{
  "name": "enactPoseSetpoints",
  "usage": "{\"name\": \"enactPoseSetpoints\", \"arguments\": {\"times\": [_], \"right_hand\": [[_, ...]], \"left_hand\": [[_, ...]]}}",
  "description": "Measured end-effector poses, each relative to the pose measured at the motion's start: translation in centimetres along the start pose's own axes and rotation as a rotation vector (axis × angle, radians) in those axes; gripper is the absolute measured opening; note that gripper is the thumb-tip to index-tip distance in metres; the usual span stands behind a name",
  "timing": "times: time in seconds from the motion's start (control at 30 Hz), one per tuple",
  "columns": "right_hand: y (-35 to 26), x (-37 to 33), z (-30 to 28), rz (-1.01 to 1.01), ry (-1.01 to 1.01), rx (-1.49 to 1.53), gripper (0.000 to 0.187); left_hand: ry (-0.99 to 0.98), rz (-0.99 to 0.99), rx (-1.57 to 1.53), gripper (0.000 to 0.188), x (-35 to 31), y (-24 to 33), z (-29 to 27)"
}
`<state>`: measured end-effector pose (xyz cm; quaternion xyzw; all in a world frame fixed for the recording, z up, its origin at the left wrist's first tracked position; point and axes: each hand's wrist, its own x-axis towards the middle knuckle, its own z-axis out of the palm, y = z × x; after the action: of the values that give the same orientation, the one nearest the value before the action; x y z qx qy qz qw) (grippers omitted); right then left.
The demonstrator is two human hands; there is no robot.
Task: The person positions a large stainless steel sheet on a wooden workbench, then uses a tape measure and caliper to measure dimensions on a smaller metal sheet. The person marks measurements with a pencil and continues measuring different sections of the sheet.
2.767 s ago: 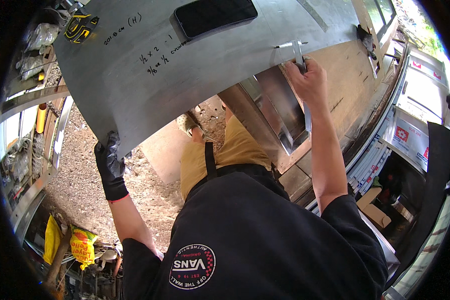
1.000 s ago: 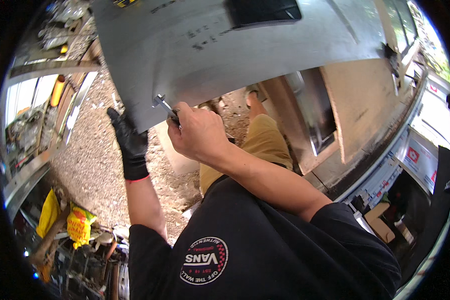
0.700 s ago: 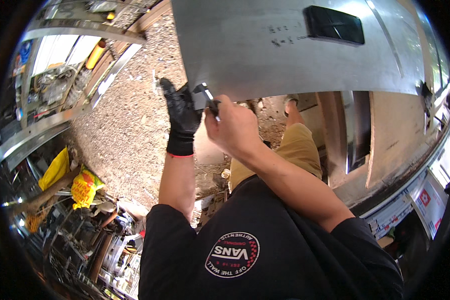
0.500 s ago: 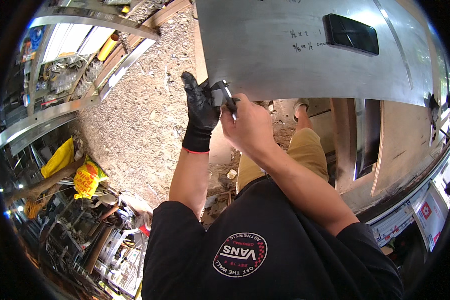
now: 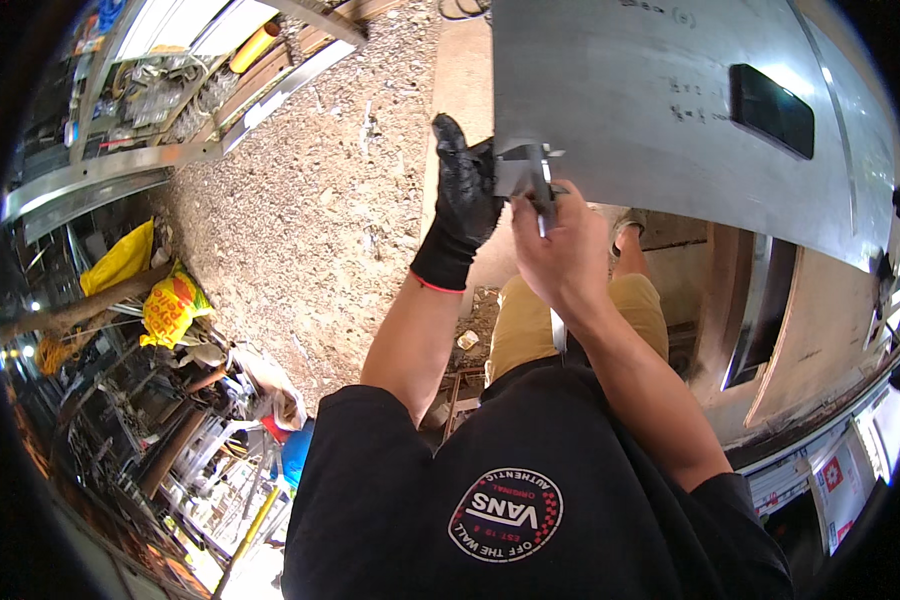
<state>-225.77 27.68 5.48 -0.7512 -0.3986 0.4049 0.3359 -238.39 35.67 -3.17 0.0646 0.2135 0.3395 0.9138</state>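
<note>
My right hand, bare, grips a metal measuring tool that looks like a caliper. Its jaws lie over the near left corner of a large grey metal sheet. Beside that corner is my left hand in a black glove with a red-edged cuff. One gloved digit stretches up and away; the others are partly hidden at the sheet's edge, close to the jaws. Handwritten dark marks and a black phone are on the sheet, to the right of both hands.
Gravelly ground stretches to my left. Past it are a metal frame, a yellow bag and piled scrap. A wooden panel stands under the sheet at the right. My own legs are beneath the near edge.
The whole view has shifted, so the hands and sheet now appear farther right. My right hand still grips the tool at the corner, with its jaws now more visible; the left stays beside it.
</note>
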Motion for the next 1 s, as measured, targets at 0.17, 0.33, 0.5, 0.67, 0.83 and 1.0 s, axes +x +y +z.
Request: {"name": "enactPoseSetpoints", "arguments": {"times": [0.17, 0.33, 0.5, 0.67, 0.83, 1.0], "right_hand": [[-1.2, -0.7, 0.4, 0.132, 0.028, 0.087, 0.017], [-0.8, -1.1, 1.4, 0.169, 0.096, 0.182, 0.012], [-1.1, -1.1, 1.7, 0.143, 0.128, 0.201, 0.018], [-1.8, -0.6, 1.2, 0.169, 0.13, 0.156, 0.017], [-1.9, -1.2, 0.9, 0.153, 0.157, 0.151, 0.015], [-1.7, -1.3, 1.3, 0.131, 0.151, 0.159, 0.013]], "left_hand": [[0.14, 0.047, 0.344, 0.117, -0.6, -0.3, 1.1], [0.163, 0.116, 0.303, 0.12, -0.1, -1.3, 0.9], [0.162, 0.179, 0.487, 0.121, -0.1, -1.8, 1.1], [0.12, 0.105, 0.407, 0.123, -0.1, -1.9, 0.1], [0.04, 0.048, 0.215, 0.124, -0.5, -1.3, 1.2], [0.224, 0.125, 0.283, 0.122, 0.2, -3.0, -0.7]]}}
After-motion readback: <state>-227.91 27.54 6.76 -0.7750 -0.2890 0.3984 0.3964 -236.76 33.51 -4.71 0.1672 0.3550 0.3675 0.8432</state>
